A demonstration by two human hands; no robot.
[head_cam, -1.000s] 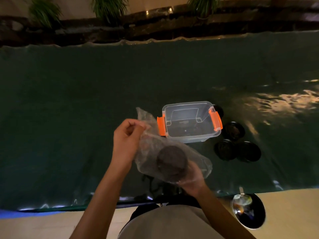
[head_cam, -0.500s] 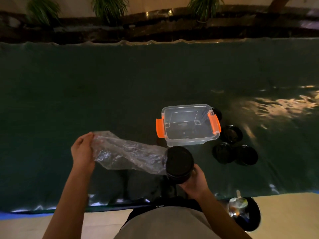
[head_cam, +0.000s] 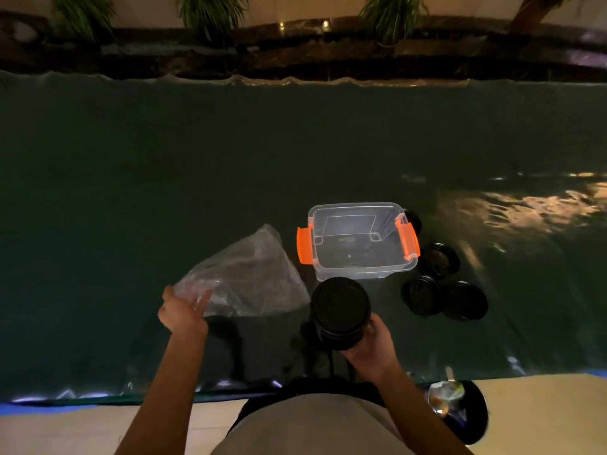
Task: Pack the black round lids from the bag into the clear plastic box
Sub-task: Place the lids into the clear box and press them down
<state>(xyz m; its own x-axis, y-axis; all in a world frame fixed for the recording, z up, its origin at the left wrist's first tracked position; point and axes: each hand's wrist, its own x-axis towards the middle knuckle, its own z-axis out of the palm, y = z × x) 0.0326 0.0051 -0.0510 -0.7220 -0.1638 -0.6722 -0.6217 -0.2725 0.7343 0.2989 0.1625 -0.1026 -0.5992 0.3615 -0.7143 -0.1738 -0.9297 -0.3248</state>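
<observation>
Gripping a stack of black round lids (head_cam: 340,308) in the right hand (head_cam: 372,344), fingers wrapped around it; pinching the emptied clear bag (head_cam: 249,284) in the left hand (head_cam: 184,311). Sitting just beyond the stack, unobstructed: one clear plastic box (head_cam: 358,241). Lying right of it: four loose lids (head_cam: 438,261).

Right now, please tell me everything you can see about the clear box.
The box is a clear plastic rectangular tub, open on top with no lid on it. An orange latch hangs on each short side. It stands upright on the dark green sheet. It looks empty. Loose black lids lie right of it; whether they touch it is unclear. No hand touches it.
</observation>
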